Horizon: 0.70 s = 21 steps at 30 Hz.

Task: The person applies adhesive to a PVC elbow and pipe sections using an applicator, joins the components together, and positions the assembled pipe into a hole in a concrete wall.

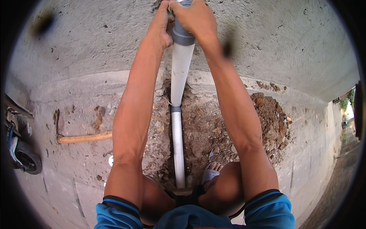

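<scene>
A white plastic pipe (182, 70) rises along the wall from a narrow trench, with a grey pipe fitting (183, 37) on its upper end. My left hand (164, 23) is closed against the left side of this fitting, fingers partly hidden at the top edge of the view. From the right, my right hand (196, 18) wraps round the same fitting. Lower down, a grey coupling (175, 109) joins the upright pipe to a thinner white pipe (178, 149), which lies in the trench and runs back between my legs.
Ahead stands a rough grey wall (99, 42). Dug soil (270, 122) is heaped right of the trench. A wooden-handled digging tool (85, 137) lies on the left. Beyond it, a vehicle wheel (28, 158) shows at the far left. My sandalled foot (209, 174) is beside the trench.
</scene>
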Tool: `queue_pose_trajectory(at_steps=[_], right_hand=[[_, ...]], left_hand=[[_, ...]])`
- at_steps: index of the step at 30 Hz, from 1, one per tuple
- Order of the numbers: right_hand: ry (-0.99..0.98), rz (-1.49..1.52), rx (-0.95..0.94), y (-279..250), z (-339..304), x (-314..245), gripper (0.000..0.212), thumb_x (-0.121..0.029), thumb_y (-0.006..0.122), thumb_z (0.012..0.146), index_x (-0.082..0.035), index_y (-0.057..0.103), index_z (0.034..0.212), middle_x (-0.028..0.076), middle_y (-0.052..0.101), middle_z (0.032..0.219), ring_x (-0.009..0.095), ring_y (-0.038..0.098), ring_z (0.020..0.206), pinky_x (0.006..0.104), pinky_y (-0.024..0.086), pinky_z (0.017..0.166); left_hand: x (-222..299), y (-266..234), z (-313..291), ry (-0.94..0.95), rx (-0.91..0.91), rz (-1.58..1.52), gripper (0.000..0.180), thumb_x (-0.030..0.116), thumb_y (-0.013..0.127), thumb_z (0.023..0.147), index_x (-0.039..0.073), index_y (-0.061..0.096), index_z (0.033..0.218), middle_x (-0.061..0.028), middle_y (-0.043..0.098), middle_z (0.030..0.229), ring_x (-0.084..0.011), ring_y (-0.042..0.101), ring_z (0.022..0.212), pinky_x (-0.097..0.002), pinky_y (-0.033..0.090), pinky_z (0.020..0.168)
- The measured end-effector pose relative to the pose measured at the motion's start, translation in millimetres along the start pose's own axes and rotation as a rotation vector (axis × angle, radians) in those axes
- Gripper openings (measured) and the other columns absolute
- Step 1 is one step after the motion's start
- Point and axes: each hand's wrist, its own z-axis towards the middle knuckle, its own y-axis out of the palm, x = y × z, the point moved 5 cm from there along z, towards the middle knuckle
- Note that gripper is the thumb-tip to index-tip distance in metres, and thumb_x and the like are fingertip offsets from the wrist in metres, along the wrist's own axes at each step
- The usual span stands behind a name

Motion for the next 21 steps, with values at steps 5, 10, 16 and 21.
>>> queue_pose_trajectory(at_steps=[5, 10, 16, 21], right_hand=[[0.008, -0.086, -0.173, -12.7, -1.5, -12.7, 0.067, -0.057, 0.065, 0.087, 0.004, 0.072, 0.113, 0.032, 0.07, 0.115, 0.046, 0.068, 0.111, 0.0513, 0.054, 0.094], [0.055, -0.155, -0.195, -3.9, 20.2, 1.0, 0.062, -0.054, 0.067, 0.086, 0.004, 0.076, 0.106, 0.033, 0.071, 0.11, 0.047, 0.07, 0.108, 0.0514, 0.055, 0.093], [0.098, -0.163, -0.217, -1.1, 18.1, -8.5, 0.057, -0.047, 0.069, 0.082, 0.004, 0.076, 0.106, 0.032, 0.072, 0.111, 0.046, 0.07, 0.109, 0.05, 0.056, 0.092], [0.114, -0.185, -0.228, -4.7, 23.1, -3.6, 0.059, -0.047, 0.07, 0.081, 0.003, 0.076, 0.109, 0.031, 0.071, 0.113, 0.045, 0.07, 0.111, 0.0491, 0.056, 0.094]], left_hand=[[2.6, -4.6, -3.1, -0.086, -0.01, -0.001, 0.071, 0.057, 0.059, 0.089, -0.004, 0.06, 0.126, -0.0179, 0.07, 0.122, -0.0318, 0.067, 0.111, -0.05, 0.048, 0.106], [-3.5, -0.6, -0.6, -0.157, 0.006, -0.035, 0.08, 0.058, 0.055, 0.091, -0.01, 0.055, 0.133, -0.0246, 0.065, 0.134, -0.0339, 0.063, 0.121, -0.0507, 0.039, 0.115], [0.4, -7.7, 1.3, -0.134, -0.037, -0.018, 0.083, 0.059, 0.053, 0.093, -0.011, 0.052, 0.137, -0.0256, 0.064, 0.134, -0.0346, 0.061, 0.124, -0.0501, 0.039, 0.115], [0.8, 6.4, -4.9, -0.115, -0.025, -0.015, 0.083, 0.063, 0.053, 0.092, -0.009, 0.057, 0.132, -0.0218, 0.066, 0.132, -0.032, 0.062, 0.122, -0.0496, 0.041, 0.114]])
